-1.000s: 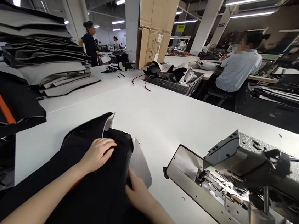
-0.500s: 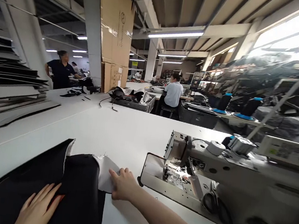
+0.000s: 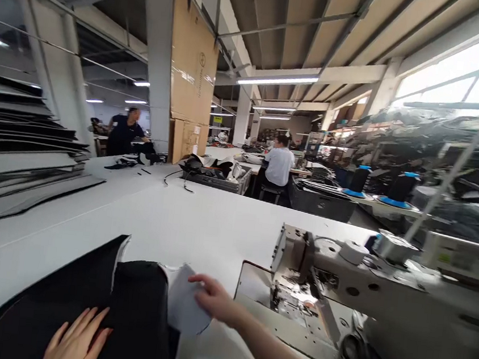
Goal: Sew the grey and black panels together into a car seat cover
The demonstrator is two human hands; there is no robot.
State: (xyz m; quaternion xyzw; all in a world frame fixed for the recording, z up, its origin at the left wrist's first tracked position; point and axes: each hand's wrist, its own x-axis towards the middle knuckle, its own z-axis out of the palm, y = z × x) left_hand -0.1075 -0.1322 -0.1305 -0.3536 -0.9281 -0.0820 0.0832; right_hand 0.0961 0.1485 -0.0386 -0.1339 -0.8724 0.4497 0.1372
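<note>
A black fabric piece [image 3: 136, 300] lies on the white table, its surface folded and its upper edges showing a pale backing. My left hand [image 3: 77, 339] rests flat on the black fabric, fingers stretched out. From the right edge of that piece a light grey fabric flap [image 3: 183, 305] sticks out, slightly raised. On it is my right hand [image 3: 216, 301], index finger reaching across the surface and the other fingers bent at its edge; the thumb is hidden. Right of this hand stands a sewing machine [image 3: 339, 287], with black-handled scissors [image 3: 354, 348] on its near side.
A tall stack of dark sheets [image 3: 25, 140] stands on the table [image 3: 217, 228] at left. A grey crate [image 3: 222, 184] of material pieces sits beyond the far edge. Two thread cones [image 3: 357, 180] stand behind the machine. Co-workers are in the background, one seated [image 3: 279, 163].
The view has shifted, so most things sit lower and further right. My right hand has lifted the grey flap, which now bends. The standing co-worker leans over more. My left hand stays on the fabric.
</note>
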